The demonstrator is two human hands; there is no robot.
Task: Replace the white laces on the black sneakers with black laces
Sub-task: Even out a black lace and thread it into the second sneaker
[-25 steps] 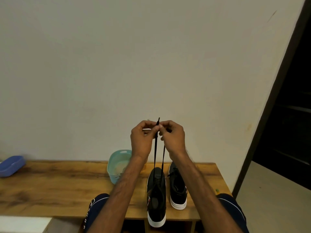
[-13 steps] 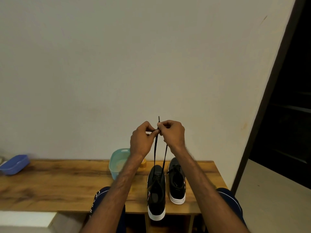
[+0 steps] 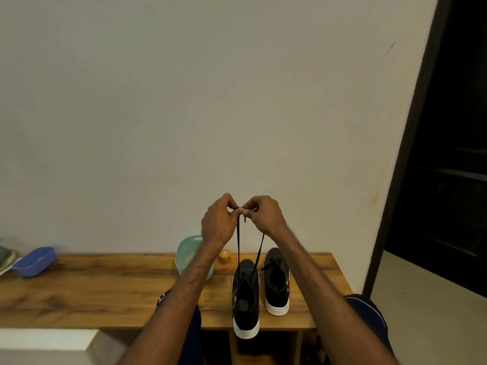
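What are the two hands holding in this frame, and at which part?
Both the left hand and right hand pinch the black lace near its ends, its two strands running down into the nearer sneaker.

Teal tub [image 3: 187,250] partly behind left forearm [image 3: 196,279]

A plain off-white painted wall [image 3: 184,101] fills most of the view, in dim, even light. Against it stands a long brown wooden desk [image 3: 92,291]. On the right, a dark door frame [image 3: 405,143] borders a black opening [image 3: 453,127], above a pale smooth floor [image 3: 434,325].
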